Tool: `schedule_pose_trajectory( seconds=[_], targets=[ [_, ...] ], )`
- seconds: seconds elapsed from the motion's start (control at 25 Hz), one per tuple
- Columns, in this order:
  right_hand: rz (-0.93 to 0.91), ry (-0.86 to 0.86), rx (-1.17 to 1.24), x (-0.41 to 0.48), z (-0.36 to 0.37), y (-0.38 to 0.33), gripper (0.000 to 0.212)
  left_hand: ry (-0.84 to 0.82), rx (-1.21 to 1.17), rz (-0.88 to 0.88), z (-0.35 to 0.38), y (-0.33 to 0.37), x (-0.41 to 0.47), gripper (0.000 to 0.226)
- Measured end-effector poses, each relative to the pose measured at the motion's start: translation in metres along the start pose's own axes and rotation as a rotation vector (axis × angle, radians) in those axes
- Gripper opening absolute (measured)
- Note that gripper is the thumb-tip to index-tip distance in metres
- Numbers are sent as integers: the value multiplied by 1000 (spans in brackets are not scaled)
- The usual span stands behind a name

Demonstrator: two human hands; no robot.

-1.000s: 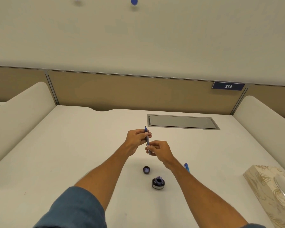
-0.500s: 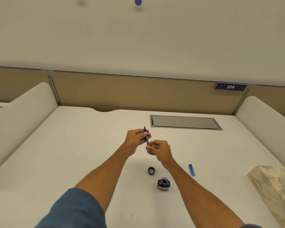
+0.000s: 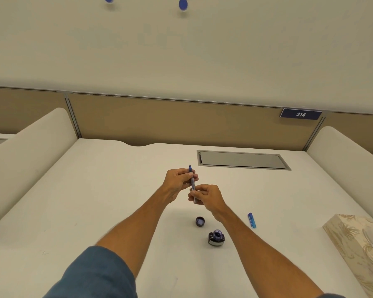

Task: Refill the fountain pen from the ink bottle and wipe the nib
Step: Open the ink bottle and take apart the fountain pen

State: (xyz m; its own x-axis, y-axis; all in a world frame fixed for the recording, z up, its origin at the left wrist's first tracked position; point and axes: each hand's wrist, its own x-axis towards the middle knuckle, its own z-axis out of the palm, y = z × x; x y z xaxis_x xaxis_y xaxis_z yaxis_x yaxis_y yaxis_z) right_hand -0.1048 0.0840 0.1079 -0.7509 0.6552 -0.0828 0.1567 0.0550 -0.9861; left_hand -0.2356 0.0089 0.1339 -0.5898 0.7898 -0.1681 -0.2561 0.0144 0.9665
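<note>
Left hand and right hand both pinching one slim blue fountain pen nib-up, one open dark glass ink bottle, one round dark cap on the white bench

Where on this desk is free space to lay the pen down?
The widest bare patch is the left half of the desk, between the left divider and the left forearm. A smaller one lies between the blue pen part and the tissue box. It is crowded beside the right forearm: bottle cap and open ink bottle.
</note>
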Motion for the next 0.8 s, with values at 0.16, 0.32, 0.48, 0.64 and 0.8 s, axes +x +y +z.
schedule_pose_trajectory(
  seconds=[0.16,0.32,0.48,0.64,0.8],
  targets=[
    [-19,36,-32,1,-4,-4,16,43,-13,24,3,-4,1,27],
    [3,89,-7,4,-8,-6,28,29,-59,21,7,-2,1,28],
    [-2,-23,64,4,-14,-8,18,18,-95,20,14,4,2,28],
    [-1,-36,114,4,-23,-8,12,1,-112,0,22,6,2,29],
    [16,-14,132,7,-31,-9,21,-13,-117,-22,29,6,6,30]
  ],
)
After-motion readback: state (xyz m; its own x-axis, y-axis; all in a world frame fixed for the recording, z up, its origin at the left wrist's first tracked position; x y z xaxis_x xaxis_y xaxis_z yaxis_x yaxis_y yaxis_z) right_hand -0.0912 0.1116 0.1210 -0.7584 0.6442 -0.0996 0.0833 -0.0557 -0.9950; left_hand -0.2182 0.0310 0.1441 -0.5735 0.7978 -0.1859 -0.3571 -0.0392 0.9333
